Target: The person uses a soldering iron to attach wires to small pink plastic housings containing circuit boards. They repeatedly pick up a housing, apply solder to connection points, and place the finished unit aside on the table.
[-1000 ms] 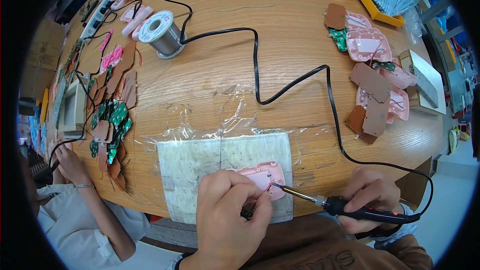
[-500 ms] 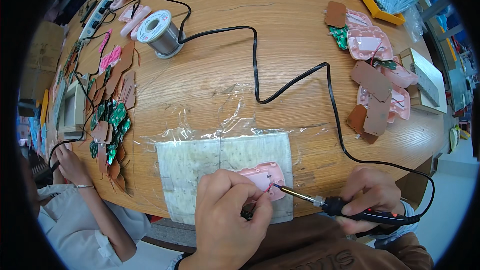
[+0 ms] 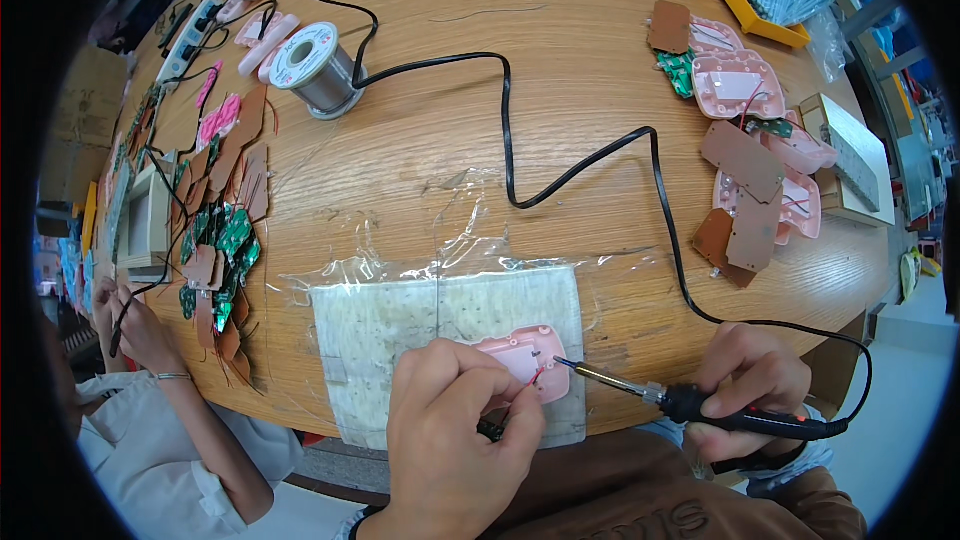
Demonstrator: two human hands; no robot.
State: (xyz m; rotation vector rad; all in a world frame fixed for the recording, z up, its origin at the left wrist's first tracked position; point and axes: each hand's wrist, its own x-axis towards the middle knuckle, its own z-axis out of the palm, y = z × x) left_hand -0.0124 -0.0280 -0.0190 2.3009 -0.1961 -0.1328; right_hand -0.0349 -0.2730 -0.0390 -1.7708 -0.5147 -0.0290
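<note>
A pink plastic shell [image 3: 550,345] lies on a stained white cloth pad [image 3: 360,350] at the near edge of the table. My left hand [image 3: 455,430] is closed over its left part, with thumb and forefinger pinching a thin red wire [image 3: 537,376] above the shell. Something dark shows below those fingers, too covered to name. In my right hand [image 3: 750,385] is a black-handled soldering iron [image 3: 610,380], gripped like a pen. Its tip points left over the shell's right side, a little apart from the red wire.
A solder spool [image 3: 325,75] stands at the back left, and the iron's black cord [image 3: 580,165] winds across the table. Brown and green circuit boards [image 3: 225,250] are heaped left, beside a co-worker's arm [image 3: 205,415]. More boards [image 3: 755,195] and pink shells [image 3: 740,88] lie right.
The soldering iron has drawn back slightly to the right with my right hand, its tip leaving the red wire. My left hand stays nearly still. The co-worker's hands have shifted a little.
</note>
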